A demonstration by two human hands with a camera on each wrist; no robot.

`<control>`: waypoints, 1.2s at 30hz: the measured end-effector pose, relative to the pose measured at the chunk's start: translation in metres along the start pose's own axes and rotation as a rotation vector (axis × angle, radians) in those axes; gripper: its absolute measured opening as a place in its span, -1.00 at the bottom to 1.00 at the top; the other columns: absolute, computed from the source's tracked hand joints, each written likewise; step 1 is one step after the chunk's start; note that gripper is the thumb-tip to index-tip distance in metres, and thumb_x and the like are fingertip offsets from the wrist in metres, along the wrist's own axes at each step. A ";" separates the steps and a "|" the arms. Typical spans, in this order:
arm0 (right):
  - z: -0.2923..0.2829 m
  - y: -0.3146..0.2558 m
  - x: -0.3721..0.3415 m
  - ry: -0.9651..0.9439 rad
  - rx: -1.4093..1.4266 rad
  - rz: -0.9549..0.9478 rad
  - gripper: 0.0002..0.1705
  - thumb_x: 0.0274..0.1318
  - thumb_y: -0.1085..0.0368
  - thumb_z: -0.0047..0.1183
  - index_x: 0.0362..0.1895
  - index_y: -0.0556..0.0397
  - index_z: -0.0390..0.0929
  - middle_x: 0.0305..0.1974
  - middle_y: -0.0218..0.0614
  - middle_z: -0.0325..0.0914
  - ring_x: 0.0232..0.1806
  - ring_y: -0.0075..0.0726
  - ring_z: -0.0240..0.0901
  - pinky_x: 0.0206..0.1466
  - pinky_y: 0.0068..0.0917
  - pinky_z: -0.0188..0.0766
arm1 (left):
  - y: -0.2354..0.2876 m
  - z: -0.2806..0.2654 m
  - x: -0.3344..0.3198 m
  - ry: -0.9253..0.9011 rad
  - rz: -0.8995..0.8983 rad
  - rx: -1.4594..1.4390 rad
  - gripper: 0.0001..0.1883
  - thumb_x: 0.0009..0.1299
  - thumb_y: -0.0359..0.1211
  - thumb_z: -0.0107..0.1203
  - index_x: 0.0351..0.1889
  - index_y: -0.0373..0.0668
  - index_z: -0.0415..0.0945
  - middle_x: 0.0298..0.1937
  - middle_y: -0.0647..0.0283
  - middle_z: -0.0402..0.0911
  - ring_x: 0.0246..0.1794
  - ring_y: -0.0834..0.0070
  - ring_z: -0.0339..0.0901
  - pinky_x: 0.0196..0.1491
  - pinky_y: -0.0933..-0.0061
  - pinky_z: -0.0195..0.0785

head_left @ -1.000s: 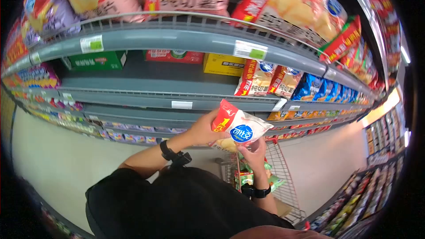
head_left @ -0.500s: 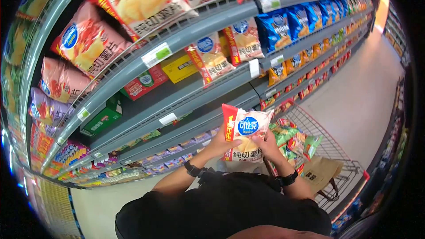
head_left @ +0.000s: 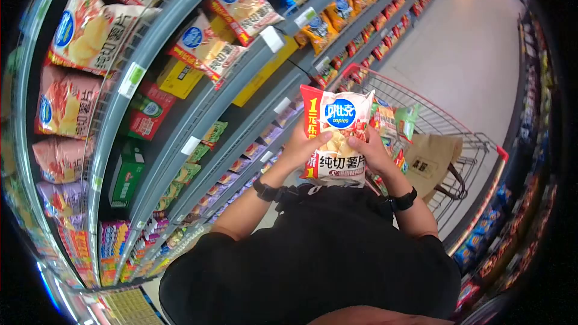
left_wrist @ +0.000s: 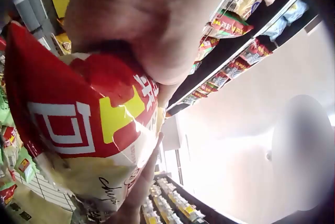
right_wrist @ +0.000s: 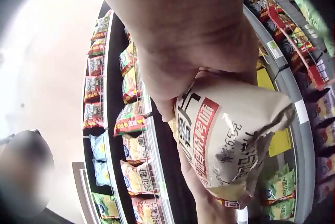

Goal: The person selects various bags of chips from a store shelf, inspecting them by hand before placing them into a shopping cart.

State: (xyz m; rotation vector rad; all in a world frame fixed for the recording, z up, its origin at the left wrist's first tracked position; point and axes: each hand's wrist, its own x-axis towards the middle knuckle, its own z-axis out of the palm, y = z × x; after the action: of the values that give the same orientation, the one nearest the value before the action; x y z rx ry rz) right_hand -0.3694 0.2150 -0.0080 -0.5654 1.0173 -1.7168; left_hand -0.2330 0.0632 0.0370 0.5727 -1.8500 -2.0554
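A white and red bag of potato chips (head_left: 341, 129) with a blue oval logo is held upright in front of the chest, its printed face towards the head camera. My left hand (head_left: 299, 149) grips its left side, thumb lying across the front. On the right side my right hand (head_left: 378, 151) holds it the same way, the two thumbs nearly meeting over the picture of chips. Most other fingers are hidden behind the bag. In the left wrist view the bag's red end (left_wrist: 68, 98) bulges under the palm; the right wrist view shows its crimped corner (right_wrist: 280, 114).
Shelves on the left carry pink and white chip bags (head_left: 90, 33), two matching bags (head_left: 244, 9), a green carton (head_left: 127, 176) and a red carton (head_left: 150, 111). Just beyond my right hand stands a wire shopping cart (head_left: 481, 171) holding snack bags and a brown paper bag (head_left: 428, 159).
The head view has swung right along the aisle, bringing the cart further into sight. Both hands still hold the chip bag, now turned upright with its front facing the head camera.
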 end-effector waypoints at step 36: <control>0.006 0.013 -0.002 -0.044 0.205 0.199 -0.38 0.26 0.00 0.02 0.21 0.21 0.29 0.09 -0.22 0.47 0.05 -0.42 0.47 0.12 -0.42 0.42 | -0.018 -0.012 -0.015 0.084 -0.426 -0.230 -0.49 0.47 -0.12 -0.05 0.18 -0.38 0.34 0.06 0.07 0.55 -0.01 0.42 0.57 0.03 0.42 0.45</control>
State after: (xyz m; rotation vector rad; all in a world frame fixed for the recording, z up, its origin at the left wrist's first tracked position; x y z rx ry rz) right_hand -0.3569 0.2129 -0.0152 -0.3554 0.8253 -1.6012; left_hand -0.2133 0.0626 0.0192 1.0422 -1.5112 -2.4210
